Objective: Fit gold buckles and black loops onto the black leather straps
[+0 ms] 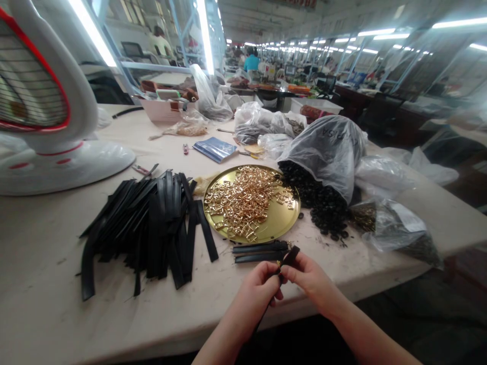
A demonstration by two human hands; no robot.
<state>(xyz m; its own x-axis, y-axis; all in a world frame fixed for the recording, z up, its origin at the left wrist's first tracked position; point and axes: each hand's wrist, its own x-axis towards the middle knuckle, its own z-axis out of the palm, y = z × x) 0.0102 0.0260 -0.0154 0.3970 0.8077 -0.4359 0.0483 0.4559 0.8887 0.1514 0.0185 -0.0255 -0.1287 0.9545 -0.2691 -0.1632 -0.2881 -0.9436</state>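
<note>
Between my two hands is a black strap (290, 256) with a small gold glint at the pinch, probably a buckle but too small to make out. My left hand (262, 285) pinches the strap from the left, and its tail hangs below toward the table's front edge. On the upper end, the fingers of my right hand (306, 276) are closed. Just beyond lie a few black straps with metal ends (261, 251). Gold buckles (247, 195) are heaped on a round gold tray (283, 223). To the left spreads a big pile of loose black straps (152, 223).
Small black discs (327, 208) spill from a clear plastic bag (323, 149) right of the tray. Another bag of metal pieces (399, 228) sits near the right edge. A blue booklet (215, 149) and a white fan (57, 152) are farther back. Other people are in the distance.
</note>
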